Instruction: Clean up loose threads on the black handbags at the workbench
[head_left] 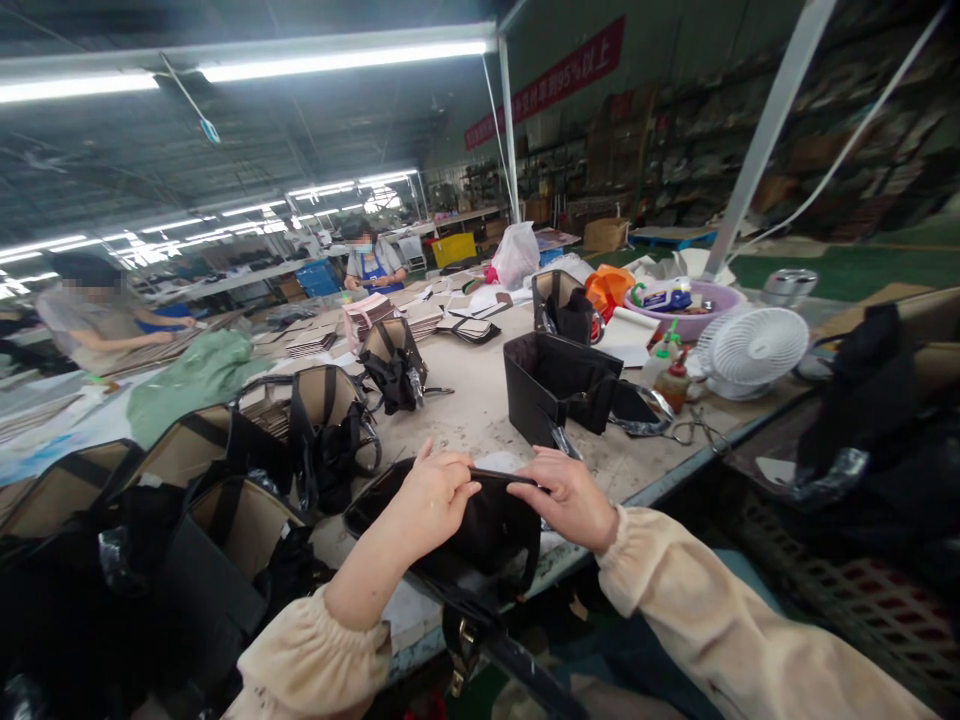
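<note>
A black handbag [480,545] lies at the table's front edge, its strap with a gold-coloured buckle hanging over the edge. My left hand [441,492] pinches the bag's upper rim, thumb and fingers closed on it. Just to the right, my right hand [568,495] grips the same rim between thumb and fingers. The bag's inside is dark and partly covered by my left forearm. Beyond my hands stands another black bag [536,395], open at the top.
More black bags with tan insides [225,545] crowd the left. A white fan [754,350], a glue bottle [673,385], scissors [699,430] and a purple basin [716,298] are on the right. Two people sit across the table; a plastic crate [847,600] is at lower right.
</note>
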